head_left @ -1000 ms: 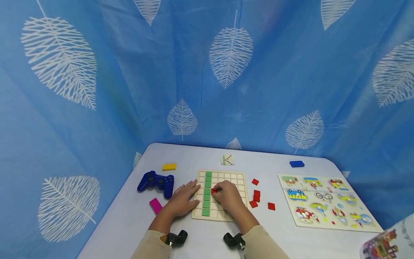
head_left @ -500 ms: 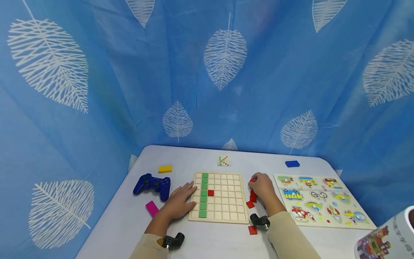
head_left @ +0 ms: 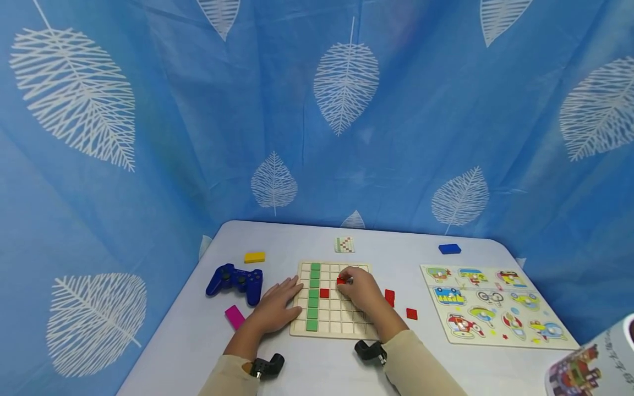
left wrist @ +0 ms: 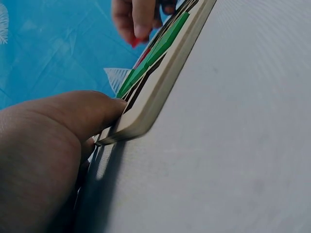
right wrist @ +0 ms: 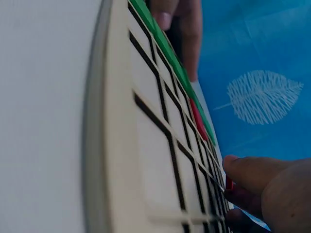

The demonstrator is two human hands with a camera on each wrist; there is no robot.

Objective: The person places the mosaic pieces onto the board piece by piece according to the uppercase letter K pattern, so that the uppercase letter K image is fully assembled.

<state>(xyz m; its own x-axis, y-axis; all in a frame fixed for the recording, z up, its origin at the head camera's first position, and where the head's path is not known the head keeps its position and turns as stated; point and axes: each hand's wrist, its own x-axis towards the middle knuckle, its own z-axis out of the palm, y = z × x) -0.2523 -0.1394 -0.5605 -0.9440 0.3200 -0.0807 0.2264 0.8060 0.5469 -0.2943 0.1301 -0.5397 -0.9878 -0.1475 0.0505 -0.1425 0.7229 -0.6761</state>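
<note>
A wooden grid board lies flat on the table, with a column of green square tiles near its left side. One red tile sits in a cell just right of that column. My left hand rests on the board's left edge with fingers straight, its thumb touching the rim in the left wrist view. Between thumb and fingers my right hand pinches another red tile over the upper middle cells. The right hand and forearm hide part of the board's right side.
More red tiles lie right of the board, beside a picture puzzle board. A pattern card lies behind. Left are a blue game controller, a yellow block and a pink block. A printed cup stands front right.
The right hand let go of a red tile in the cell beside the green column, reached right to the loose tiles, and came back left over the board with another. The left hand stayed.
</note>
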